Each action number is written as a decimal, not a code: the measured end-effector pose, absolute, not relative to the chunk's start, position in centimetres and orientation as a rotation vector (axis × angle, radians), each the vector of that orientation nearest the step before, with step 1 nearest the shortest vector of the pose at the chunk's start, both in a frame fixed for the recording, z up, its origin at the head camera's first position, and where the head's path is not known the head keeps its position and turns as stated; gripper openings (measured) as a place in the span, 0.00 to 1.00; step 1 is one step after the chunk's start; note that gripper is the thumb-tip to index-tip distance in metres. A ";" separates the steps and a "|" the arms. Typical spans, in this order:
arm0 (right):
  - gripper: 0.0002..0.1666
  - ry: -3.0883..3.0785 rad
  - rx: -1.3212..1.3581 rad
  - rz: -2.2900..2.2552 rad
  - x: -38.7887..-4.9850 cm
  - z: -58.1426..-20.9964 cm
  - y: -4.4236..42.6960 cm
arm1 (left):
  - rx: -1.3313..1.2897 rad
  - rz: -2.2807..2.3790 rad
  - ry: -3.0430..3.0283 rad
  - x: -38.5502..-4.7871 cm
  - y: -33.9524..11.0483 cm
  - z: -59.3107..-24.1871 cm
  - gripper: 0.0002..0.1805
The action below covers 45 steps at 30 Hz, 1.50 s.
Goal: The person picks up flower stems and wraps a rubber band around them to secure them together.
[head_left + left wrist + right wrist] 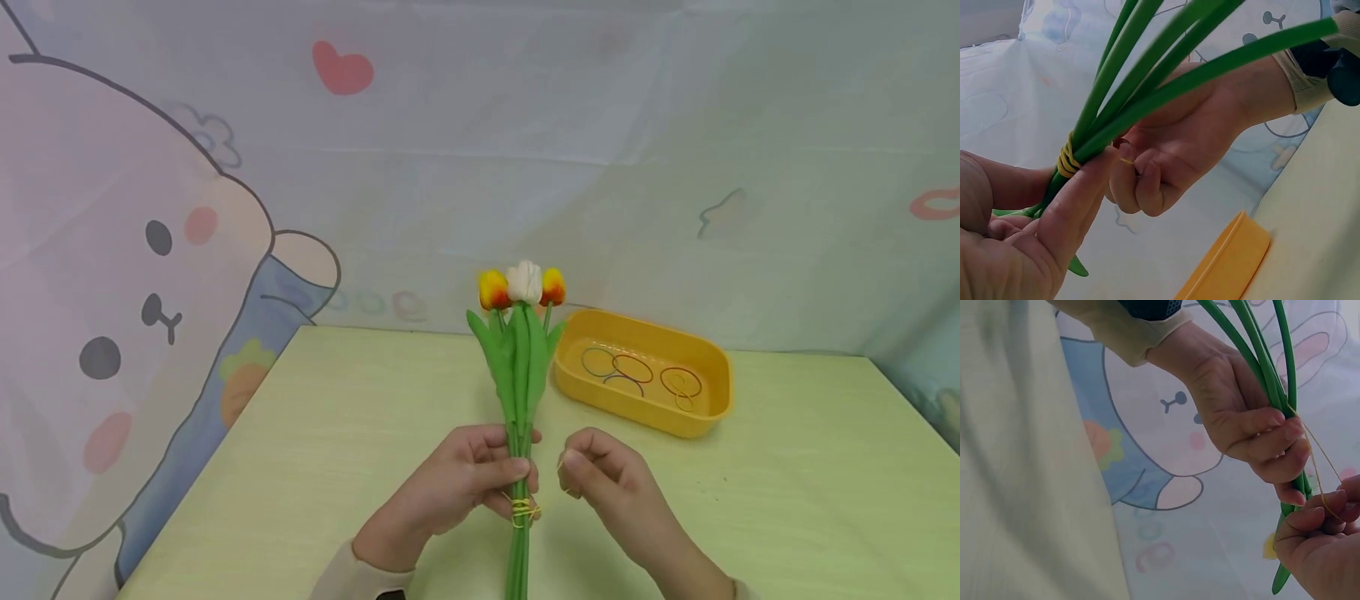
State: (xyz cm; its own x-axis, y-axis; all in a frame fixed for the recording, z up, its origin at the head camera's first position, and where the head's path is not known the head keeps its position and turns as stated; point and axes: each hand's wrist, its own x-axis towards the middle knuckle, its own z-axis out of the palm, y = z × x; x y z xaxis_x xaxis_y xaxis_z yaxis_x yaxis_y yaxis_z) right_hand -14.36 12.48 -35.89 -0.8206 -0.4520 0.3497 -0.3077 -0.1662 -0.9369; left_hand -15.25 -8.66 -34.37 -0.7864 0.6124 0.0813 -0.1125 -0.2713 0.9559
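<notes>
My left hand [480,477] grips the green stems [519,554] of an upright bunch of artificial tulips, its thumb across the front. The bunch shows a white bloom [525,283] between two yellow-and-orange blooms [493,290]. Just below the thumb, a yellow rubber band [1066,159] lies in several turns around the stems. To the right of the stems, my right hand [618,492] pinches a loop of yellow band between thumb and fingers. In the right wrist view that stretched loop [1316,473] runs from the stems to the right fingertips.
A yellow tray [637,410] stands behind and to the right of my hands on the pale green table [315,467]. Several coloured rubber bands [632,368] lie in it. A printed cloth backdrop [480,167] hangs behind the table.
</notes>
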 end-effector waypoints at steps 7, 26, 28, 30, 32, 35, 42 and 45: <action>0.12 1.956 -0.850 -2.159 -15.1 -35.8 13.1 | 0.579 2.037 1.551 -14.9 -7.7 -34.2 0.21; 0.04 2.162 -1.074 -1.828 -13.8 -36.5 11.9 | 0.436 2.036 1.842 -15.4 -7.7 -35.3 0.20; 0.04 2.243 -1.148 -1.779 -13.8 -36.7 11.8 | 0.430 2.028 1.857 -15.4 -7.7 -35.4 0.20; 0.04 2.336 -1.226 -1.716 -13.8 -36.8 11.7 | 0.436 2.018 1.869 -15.4 -7.7 -35.5 0.19; 0.05 2.416 -1.300 -1.660 -13.8 -36.9 11.5 | 0.437 2.014 1.878 -15.4 -7.8 -35.6 0.17; 0.06 2.495 -1.362 -1.609 -13.8 -37.1 11.3 | 0.431 2.007 1.890 -15.4 -8.1 -35.7 0.16; 0.05 2.481 -1.364 -1.656 -13.8 -37.3 10.9 | 0.315 2.050 1.871 -15.2 -8.6 -35.5 0.16; 0.05 2.456 -1.331 -1.654 -13.8 -37.2 10.8 | 0.296 2.063 1.851 -15.2 -8.8 -35.4 0.14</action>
